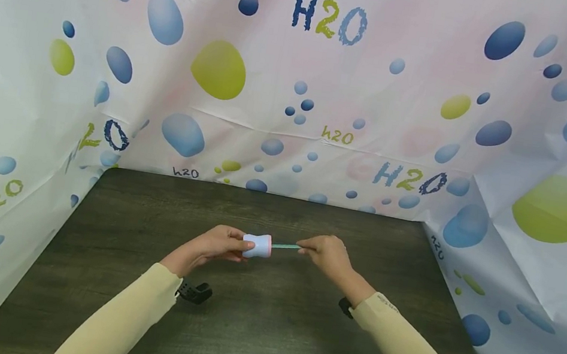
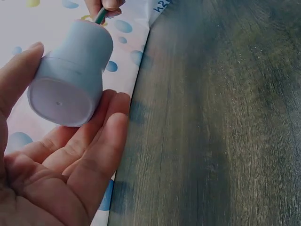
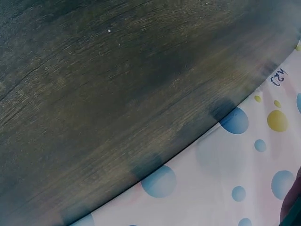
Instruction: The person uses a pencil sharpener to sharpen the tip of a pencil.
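Note:
A small pale blue cup-like container (image 1: pixel 261 246) with a pinkish rim lies sideways in the air, its mouth towards the right. My left hand (image 1: pixel 219 245) grips it between thumb and fingers; in the left wrist view its round flat base (image 2: pixel 60 103) faces the camera. From the mouth juts a thin green stick (image 1: pixel 284 246). My right hand (image 1: pixel 331 257) pinches the stick's outer end. How far the stick reaches inside is hidden. The right wrist view shows only a dark sliver of hand and some green at its lower right corner.
Both hands are above a dark wood-grain table (image 1: pixel 262 331). A white sheet (image 1: pixel 281 37) printed with blue and green spots and "H2O" lettering borders its back and sides. Black bands (image 1: pixel 195 292) sit at the wrists.

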Motion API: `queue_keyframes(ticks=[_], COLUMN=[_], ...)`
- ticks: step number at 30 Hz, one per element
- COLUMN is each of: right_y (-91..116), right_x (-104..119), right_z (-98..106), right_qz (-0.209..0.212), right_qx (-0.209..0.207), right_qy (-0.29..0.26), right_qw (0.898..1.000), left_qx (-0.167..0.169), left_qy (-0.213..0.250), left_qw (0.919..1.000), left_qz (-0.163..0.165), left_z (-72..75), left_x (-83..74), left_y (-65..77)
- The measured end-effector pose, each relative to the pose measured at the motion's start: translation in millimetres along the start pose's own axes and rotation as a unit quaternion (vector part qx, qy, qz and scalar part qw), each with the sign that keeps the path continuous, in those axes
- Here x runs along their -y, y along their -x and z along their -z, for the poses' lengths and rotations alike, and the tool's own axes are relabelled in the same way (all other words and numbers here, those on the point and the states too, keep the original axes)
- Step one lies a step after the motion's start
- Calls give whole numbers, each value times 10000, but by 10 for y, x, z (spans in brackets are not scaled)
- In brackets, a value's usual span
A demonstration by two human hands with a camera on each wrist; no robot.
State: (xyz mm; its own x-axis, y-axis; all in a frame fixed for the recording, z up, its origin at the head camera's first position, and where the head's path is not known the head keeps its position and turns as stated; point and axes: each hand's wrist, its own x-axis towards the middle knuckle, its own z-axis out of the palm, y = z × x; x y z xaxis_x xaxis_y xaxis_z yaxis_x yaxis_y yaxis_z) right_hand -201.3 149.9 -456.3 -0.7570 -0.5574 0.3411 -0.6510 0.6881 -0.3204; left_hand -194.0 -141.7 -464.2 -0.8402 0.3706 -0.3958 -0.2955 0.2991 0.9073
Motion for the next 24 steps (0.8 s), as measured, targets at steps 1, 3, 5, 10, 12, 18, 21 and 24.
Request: queue_keyframes(ticks=[1, 3, 5, 10, 12, 18, 21, 24], right_y=[-5, -23, -44, -92, -109, -146, -147, -152], right_x=[2, 4, 8, 8, -1, -43, -64, -92], right_z=[9, 26, 47, 85, 94, 102, 100, 98], right_qz=[-64, -160, -198, -457, -629, -1025, -1155, -1328], right_qx=[118, 350, 560, 1065, 1246, 1644, 1778, 1942], right_qy=[-68, -157, -202, -439, -601, -1121, -1417, -1802], right_qw=[9999, 9991, 9980, 9923, 9884, 9746, 9669, 9551], left_qx=[-47, -157, -253, -416, -476, -687, -806, -963], left_qy=[-116, -330, -459, -543, -554, -602, -611, -677], left_qw=[9999, 9992, 9983, 9964, 9955, 9921, 9905, 9881], left_qz=[-54, -150, -236, -496, -598, -859, -933, -995], left_z=[-4, -10, -18, -32, -43, -83, -95, -107], left_x=[8, 32, 51, 55, 38, 17, 15, 17], left_y=[-7, -15, -19, -4, 10, 35, 37, 34])
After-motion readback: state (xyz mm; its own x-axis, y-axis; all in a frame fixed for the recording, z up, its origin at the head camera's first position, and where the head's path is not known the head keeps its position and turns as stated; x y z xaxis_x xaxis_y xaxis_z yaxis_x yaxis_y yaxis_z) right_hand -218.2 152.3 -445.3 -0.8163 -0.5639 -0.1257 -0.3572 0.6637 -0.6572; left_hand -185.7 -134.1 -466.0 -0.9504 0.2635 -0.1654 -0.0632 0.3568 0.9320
